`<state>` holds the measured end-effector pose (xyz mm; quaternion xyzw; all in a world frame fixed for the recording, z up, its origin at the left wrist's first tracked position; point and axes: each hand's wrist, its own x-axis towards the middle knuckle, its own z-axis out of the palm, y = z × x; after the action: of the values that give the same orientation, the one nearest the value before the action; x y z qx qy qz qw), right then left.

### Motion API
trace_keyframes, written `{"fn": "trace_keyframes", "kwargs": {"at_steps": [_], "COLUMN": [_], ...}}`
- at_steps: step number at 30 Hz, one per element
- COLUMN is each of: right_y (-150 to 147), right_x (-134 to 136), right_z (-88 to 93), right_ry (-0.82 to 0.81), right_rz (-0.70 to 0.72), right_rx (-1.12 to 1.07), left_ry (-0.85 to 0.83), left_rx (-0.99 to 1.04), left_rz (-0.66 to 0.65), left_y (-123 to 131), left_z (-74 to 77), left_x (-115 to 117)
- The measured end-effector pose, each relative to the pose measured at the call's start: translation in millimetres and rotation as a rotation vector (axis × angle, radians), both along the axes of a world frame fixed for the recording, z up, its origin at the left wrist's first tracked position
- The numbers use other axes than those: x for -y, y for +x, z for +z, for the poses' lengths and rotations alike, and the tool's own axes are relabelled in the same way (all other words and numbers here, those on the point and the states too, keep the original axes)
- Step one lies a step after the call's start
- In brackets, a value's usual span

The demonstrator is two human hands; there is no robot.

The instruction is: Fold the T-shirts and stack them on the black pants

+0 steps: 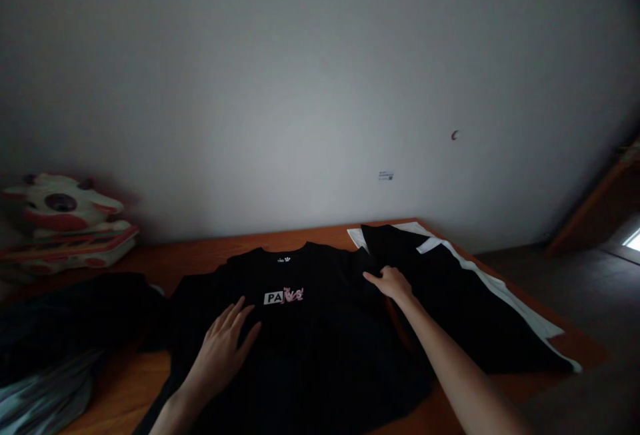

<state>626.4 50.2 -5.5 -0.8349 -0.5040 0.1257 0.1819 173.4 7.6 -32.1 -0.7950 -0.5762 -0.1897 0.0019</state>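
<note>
A black T-shirt (320, 335) lies spread out on the wooden table, its neckline toward the wall. Its chest carries a white box with the letters "PA" and a pink figure. My left hand (223, 342) rests on the left part of the shirt, fingers stretched and apart, holding nothing. At the shirt's right sleeve, my right hand (393, 283) is closed, thumb and fingers pinching the dark cloth. The fingertips under the cloth are partly hidden.
Folded black and white garments (450, 302) lie to the right, near the edge of the wooden table (200, 248). A heap of dark clothes (75, 315) and a grey cloth (50, 392) lie at left. A cow-shaped toy keyboard (75, 222) stands behind them, against the wall.
</note>
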Motion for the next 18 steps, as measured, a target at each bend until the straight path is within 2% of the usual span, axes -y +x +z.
{"fn": "trace_keyframes", "kwargs": {"at_steps": [2,5,9,13,15,18], "right_y": [-2.7,-5.6,-7.7,-5.5,-1.0,9.8], "right_x": [-7.4,-14.3,-13.1,0.9,5.9,2.7], "right_z": [-5.7,-9.2,-6.9,-12.0,-17.2,-21.5], "right_ry": [-0.001,0.044,0.241,0.409,0.39,0.273], "right_rz": [-0.006,0.014,0.045,-0.015,-0.056,-0.091], "right_rx": [-0.007,-0.045,-0.101,-0.139,-0.178,-0.263], "left_ry": [-0.04,-0.06,-0.076,-0.096,-0.091,-0.051], "left_rx": [-0.051,-0.114,-0.159,-0.171,-0.161,-0.139], "left_rz": [0.019,0.021,0.012,0.008,0.015,0.0], "left_y": [10.9,13.9,10.6,11.0,11.1,9.2], "left_z": [-10.8,-19.8,-17.0,-13.0,-13.9,-17.8], "left_x": [1.2,3.4,4.7,4.9,4.6,3.4]}}
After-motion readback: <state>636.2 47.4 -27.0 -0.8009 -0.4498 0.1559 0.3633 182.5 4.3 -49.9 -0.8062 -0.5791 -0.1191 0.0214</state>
